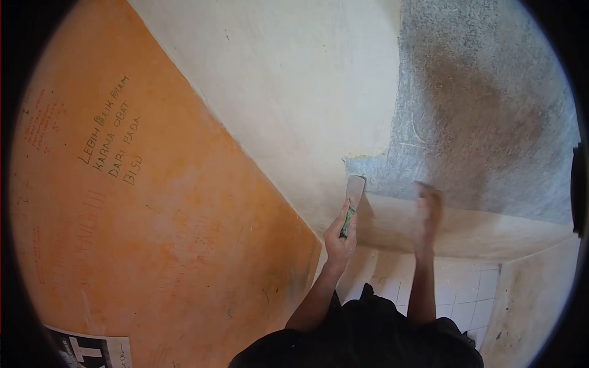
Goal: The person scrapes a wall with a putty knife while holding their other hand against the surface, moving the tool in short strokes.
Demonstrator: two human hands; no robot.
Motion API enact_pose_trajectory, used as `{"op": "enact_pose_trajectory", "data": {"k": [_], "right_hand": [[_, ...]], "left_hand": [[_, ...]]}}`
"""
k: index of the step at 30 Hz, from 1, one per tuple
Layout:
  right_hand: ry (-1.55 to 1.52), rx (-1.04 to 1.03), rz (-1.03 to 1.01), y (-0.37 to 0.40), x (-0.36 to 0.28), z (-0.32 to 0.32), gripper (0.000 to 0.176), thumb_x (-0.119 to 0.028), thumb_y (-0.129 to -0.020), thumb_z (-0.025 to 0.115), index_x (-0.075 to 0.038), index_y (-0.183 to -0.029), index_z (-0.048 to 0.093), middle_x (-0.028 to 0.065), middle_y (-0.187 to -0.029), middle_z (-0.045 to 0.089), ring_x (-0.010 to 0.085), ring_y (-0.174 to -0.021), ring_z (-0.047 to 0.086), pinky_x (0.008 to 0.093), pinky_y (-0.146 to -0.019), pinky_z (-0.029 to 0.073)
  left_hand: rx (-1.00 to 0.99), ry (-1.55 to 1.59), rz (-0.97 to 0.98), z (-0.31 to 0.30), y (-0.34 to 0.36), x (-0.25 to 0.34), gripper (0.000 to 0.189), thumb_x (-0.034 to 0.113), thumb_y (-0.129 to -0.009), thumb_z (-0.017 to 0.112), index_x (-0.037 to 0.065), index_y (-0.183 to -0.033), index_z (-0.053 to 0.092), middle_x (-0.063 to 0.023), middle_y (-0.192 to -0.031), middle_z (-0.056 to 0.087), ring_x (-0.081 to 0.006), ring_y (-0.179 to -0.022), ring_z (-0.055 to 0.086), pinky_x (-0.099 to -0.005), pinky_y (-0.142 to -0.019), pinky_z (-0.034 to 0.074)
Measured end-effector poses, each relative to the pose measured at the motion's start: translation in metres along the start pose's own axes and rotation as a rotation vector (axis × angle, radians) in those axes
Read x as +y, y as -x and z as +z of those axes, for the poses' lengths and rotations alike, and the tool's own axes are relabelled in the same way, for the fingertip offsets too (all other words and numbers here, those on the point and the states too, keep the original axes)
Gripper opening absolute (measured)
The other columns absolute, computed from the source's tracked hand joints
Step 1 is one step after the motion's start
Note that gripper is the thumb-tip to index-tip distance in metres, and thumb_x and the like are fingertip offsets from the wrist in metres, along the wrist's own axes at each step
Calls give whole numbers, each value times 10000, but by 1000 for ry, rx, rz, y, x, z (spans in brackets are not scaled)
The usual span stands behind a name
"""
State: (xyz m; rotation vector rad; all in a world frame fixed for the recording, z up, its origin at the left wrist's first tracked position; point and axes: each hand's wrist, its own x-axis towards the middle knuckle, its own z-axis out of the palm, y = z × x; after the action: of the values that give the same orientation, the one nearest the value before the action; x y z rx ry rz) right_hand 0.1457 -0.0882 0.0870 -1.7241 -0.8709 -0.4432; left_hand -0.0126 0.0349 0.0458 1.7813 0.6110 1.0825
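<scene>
My left hand (341, 236) is closed round the green handle of a scraper (355, 187). The scraper's flat metal blade points up and rests on or close to the wall, at the lower left corner of a rough grey patch (491, 110). Smooth cream-white wall (294, 80) borders this patch on the left and below. My right hand (431, 208) is raised in front of the patch's lower edge, to the right of the scraper. Motion blurs it, and whether it holds anything cannot be made out.
An orange wall (184, 202) with handwriting meets the white wall at a slanting corner on the left. A black-and-white poster (92, 349) is at lower left. White floor tiles (463, 294) show below, and a dark object (578, 190) juts in at the right edge.
</scene>
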Motion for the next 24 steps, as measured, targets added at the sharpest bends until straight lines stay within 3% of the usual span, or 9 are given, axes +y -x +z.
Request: {"op": "enact_pose_trajectory", "data": {"k": [2, 4, 5, 6, 8, 10, 14, 16, 24], "right_hand": [[298, 303, -30, -7, 27, -29, 301, -201, -970, 483, -36, -1184, 615, 155, -1099, 566, 280, -1035, 491, 376, -912, 398], [527, 544, -38, -20, 52, -58, 369, -250, -999, 430, -18, -1262, 545, 201, -1225, 504, 320, -1119, 447, 406, -949, 370], [650, 639, -64, -29, 60, -70, 423, -289, -1015, 388, -11, -1316, 493, 231, -1294, 465, 346, -1178, 419, 431, -980, 345], [646, 632, -76, -40, 67, -77, 423, -289, -1015, 388, -11, -1316, 493, 231, -1294, 465, 346, -1178, 419, 431, -980, 345], [726, 738, -46, -60, 80, -87, 613, -446, -1016, 262, 25, -1390, 378, 268, -1395, 365, 388, -1298, 327, 489, -1048, 266], [727, 759, -86, -68, 112, -87, 659, -471, -1010, 210, 43, -1407, 328, 272, -1425, 329, 394, -1326, 291, 507, -1060, 230], [732, 790, -77, -68, 129, -86, 701, -475, -1008, 128, 73, -1421, 272, 264, -1459, 292, 392, -1354, 251, 518, -1080, 173], [716, 829, -92, -71, 125, -83, 670, -454, -1015, 137, 55, -1428, 275, 250, -1449, 313, 378, -1342, 262, 506, -1077, 181], [681, 808, -121, -69, 133, -89, 669, -477, -1008, 142, 16, -1436, 288, 231, -1456, 305, 378, -1342, 240, 529, -1067, 189]], "left_hand": [[48, -24, 66, 4, 1, 0, 363, 54, -923, 563, -51, -1269, 534, -191, -1126, 653, -154, -885, 640, -265, -777, 490], [20, 38, 33, 10, 3, -1, 404, 57, -926, 551, -56, -1309, 487, -222, -1231, 591, -197, -1102, 585, -302, -920, 448], [30, 42, 31, 16, 3, 2, 404, 57, -926, 551, -56, -1309, 487, -222, -1231, 591, -197, -1102, 585, -302, -920, 448], [54, 71, 15, 22, 4, 9, 402, 53, -929, 545, -62, -1309, 484, -217, -1249, 580, -200, -1122, 572, -304, -941, 435], [96, 100, -8, 35, 9, 20, 399, 50, -932, 538, -68, -1309, 480, -213, -1266, 569, -203, -1142, 559, -306, -961, 421], [197, 80, -14, 46, 12, 28, 397, 57, -938, 534, -51, -1316, 486, -170, -1115, 657, -121, -830, 597, -260, -752, 482], [234, 127, -151, 61, 13, 49, 404, 64, -946, 521, -47, -1331, 471, -166, -1159, 638, -115, -891, 582, -258, -788, 472], [257, 217, -175, 72, 9, 51, 415, 95, -966, 507, -77, -1337, 442, -198, -1321, 521, -185, -1220, 478, -295, -1025, 352], [364, 170, -186, 86, 7, 57, 414, 134, -968, 520, -60, -1330, 466, -171, -1269, 568, -144, -1098, 528, -267, -929, 411]]}}
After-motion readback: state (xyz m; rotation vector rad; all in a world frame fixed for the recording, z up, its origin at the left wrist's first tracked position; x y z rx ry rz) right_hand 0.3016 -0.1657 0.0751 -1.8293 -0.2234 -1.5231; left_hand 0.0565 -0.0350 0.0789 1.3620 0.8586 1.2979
